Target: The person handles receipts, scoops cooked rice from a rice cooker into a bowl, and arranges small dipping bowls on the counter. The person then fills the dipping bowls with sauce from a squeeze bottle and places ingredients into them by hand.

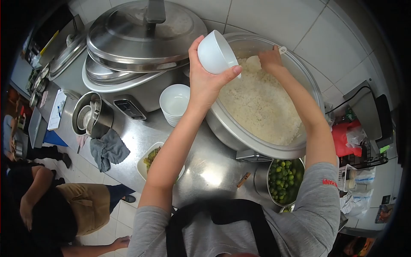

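Observation:
My left hand (204,83) grips a white bowl (215,52), tilted with its opening toward the rice, over the near left rim of a big round cooker (239,138). Cooked white rice (263,109) fills much of that cooker. Inside its far edge, my right hand (271,60) is closed round a white rice paddle (253,63), whose blade meets the rice; the handle's end pokes out past my fingers. Beside my left forearm stands a stack of white bowls (174,97). A white dish (143,167) holding green food is partly hidden under that forearm.
Left of the stack is another cooker (132,88) with large metal lids (145,38). A metal pot with utensils (92,113) and a grey cloth (109,147) lie farther left. Green limes (284,180) fill a pot at right. Another person (55,205) stands lower left.

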Action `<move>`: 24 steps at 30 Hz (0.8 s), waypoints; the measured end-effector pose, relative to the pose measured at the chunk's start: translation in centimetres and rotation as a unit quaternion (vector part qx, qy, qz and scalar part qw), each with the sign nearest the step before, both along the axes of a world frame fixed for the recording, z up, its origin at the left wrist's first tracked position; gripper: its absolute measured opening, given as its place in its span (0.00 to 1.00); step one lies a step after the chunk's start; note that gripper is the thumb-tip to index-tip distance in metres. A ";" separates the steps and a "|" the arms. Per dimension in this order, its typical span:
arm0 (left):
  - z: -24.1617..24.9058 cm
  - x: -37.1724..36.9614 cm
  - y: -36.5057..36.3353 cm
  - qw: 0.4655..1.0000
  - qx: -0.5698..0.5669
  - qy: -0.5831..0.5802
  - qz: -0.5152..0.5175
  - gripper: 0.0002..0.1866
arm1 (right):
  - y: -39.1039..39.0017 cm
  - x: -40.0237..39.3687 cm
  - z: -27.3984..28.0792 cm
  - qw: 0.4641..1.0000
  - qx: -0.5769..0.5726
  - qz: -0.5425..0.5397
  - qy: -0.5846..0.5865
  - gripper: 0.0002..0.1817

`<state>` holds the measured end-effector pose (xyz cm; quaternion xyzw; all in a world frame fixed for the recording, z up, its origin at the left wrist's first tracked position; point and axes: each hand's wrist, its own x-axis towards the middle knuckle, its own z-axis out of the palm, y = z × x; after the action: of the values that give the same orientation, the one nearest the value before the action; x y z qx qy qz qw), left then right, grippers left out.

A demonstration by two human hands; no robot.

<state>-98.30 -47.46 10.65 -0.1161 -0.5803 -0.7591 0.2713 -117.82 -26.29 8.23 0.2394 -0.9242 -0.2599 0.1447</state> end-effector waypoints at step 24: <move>-0.7 -0.7 -0.1 0.996 -0.064 0.016 0.055 0.54 | 0.4 -0.6 -0.4 0.990 -0.138 -0.024 -0.002 0.07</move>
<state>-99.00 -47.55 9.96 -0.1136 -0.6289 -0.7021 0.3141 -118.43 -25.85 7.88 0.1956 -0.9570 -0.1326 0.1681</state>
